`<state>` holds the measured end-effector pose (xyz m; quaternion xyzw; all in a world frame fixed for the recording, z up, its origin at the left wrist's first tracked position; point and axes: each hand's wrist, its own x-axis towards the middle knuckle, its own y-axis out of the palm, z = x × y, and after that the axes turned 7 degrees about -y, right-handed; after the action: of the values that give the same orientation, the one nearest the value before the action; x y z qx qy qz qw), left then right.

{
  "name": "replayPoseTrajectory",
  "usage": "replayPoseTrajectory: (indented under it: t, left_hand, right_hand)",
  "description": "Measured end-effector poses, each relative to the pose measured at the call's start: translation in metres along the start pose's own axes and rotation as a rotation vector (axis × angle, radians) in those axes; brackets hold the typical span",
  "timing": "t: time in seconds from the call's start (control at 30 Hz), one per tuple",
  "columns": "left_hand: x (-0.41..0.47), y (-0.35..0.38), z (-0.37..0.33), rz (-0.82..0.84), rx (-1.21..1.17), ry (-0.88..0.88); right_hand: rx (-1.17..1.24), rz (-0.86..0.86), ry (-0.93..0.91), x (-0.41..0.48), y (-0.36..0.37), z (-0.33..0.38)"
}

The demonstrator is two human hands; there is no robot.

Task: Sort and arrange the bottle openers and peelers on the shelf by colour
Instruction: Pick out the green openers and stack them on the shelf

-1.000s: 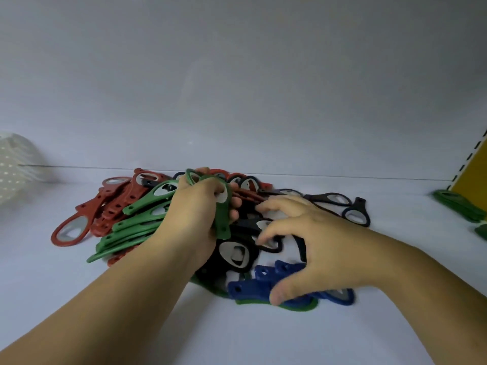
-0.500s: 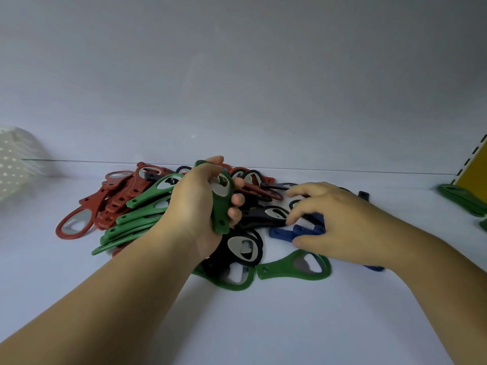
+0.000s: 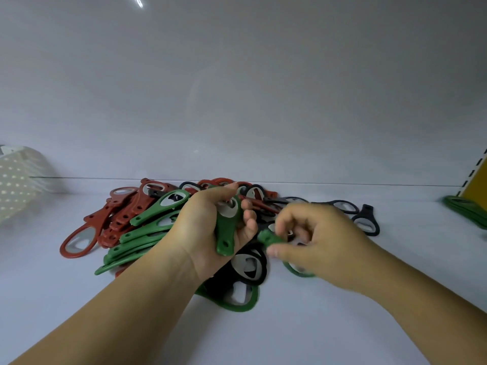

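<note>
A mixed pile of bottle openers lies on the white shelf (image 3: 79, 312): red ones (image 3: 116, 219) at the left, green ones (image 3: 142, 233) beside them, black ones (image 3: 366, 219) toward the right. My left hand (image 3: 208, 230) grips a bunch of green openers (image 3: 227, 233) upright over the pile. My right hand (image 3: 319, 246) is blurred and pinches another green opener (image 3: 267, 238) by its handle end, close to the left hand. A black opener (image 3: 249, 264) and a green opener (image 3: 237, 299) lie just below my hands.
A perforated white container (image 3: 18, 180) stands at the far left. At the far right, green items (image 3: 466, 209) lie in front of a yellow divider (image 3: 478, 185). The shelf's back wall rises right behind the pile.
My right hand left the blue openers, picked up the green opener from the shelf front and brought it toward the left hand. The blue openers are out of sight now.
</note>
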<state>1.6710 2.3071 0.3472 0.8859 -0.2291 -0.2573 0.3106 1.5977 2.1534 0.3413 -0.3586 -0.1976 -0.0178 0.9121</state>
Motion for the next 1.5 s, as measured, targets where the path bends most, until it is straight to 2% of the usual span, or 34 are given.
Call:
replayPoseTrajectory:
  t: [0.17,0.27,0.37,0.43,0.53,0.63,0.67,0.77,0.8,0.83,0.97,1.1,1.2,1.3,1.5]
  left_hand:
    - [0.003,0.002,0.003,-0.019,-0.061,-0.048]
    - [0.003,0.004,0.006,0.015,-0.031,-0.093]
    - [-0.001,0.008,0.009,0.154,-0.037,-0.138]
    - [-0.005,0.009,0.011,0.178,0.012,-0.163]
    - [-0.002,0.005,0.008,-0.010,0.071,-0.027]
    - [0.000,0.002,-0.007,-0.164,-0.047,0.127]
    - [-0.001,0.001,-0.012,-0.203,-0.075,0.187]
    - [-0.005,0.002,-0.016,-0.251,-0.069,0.262]
    - [-0.006,0.002,-0.014,-0.238,-0.051,0.253]
    - [-0.006,0.002,-0.012,-0.220,-0.032,0.238]
    - [-0.007,0.003,-0.007,-0.141,0.053,0.214]
    - [-0.010,0.004,-0.004,-0.082,0.104,0.193]
    - [-0.011,0.004,-0.006,-0.103,0.116,0.201]
    - [-0.009,0.004,-0.009,-0.125,0.106,0.208]
    - [-0.004,-0.001,-0.006,-0.112,0.213,0.115]
  right_hand:
    - [0.184,-0.476,-0.049,0.002,-0.011,-0.002]
    - [0.240,-0.610,-0.232,-0.001,-0.008,0.003]
    - [0.163,-0.512,-0.393,-0.002,0.006,0.004]
    - [0.052,-0.340,-0.403,-0.001,0.015,0.002]
    - [-0.123,-0.117,-0.413,-0.001,0.023,-0.001]
    - [-0.151,-0.121,-0.405,-0.003,0.019,0.005]
    - [-0.130,-0.062,-0.370,-0.004,0.017,0.009]
    - [-0.204,0.425,-0.140,-0.007,0.016,0.016]
    - [-0.258,0.525,-0.093,-0.007,0.016,0.015]
    - [-0.284,0.551,-0.074,-0.007,0.017,0.013]
    - [-0.274,0.502,-0.100,-0.005,0.022,0.009]
    - [-0.443,0.482,-0.278,-0.007,0.025,0.008]
    - [-0.422,0.379,-0.346,-0.005,0.023,0.006]
    - [-0.351,0.203,-0.273,-0.003,0.016,0.000]
    - [-0.292,0.038,-0.236,0.002,-0.006,-0.013]
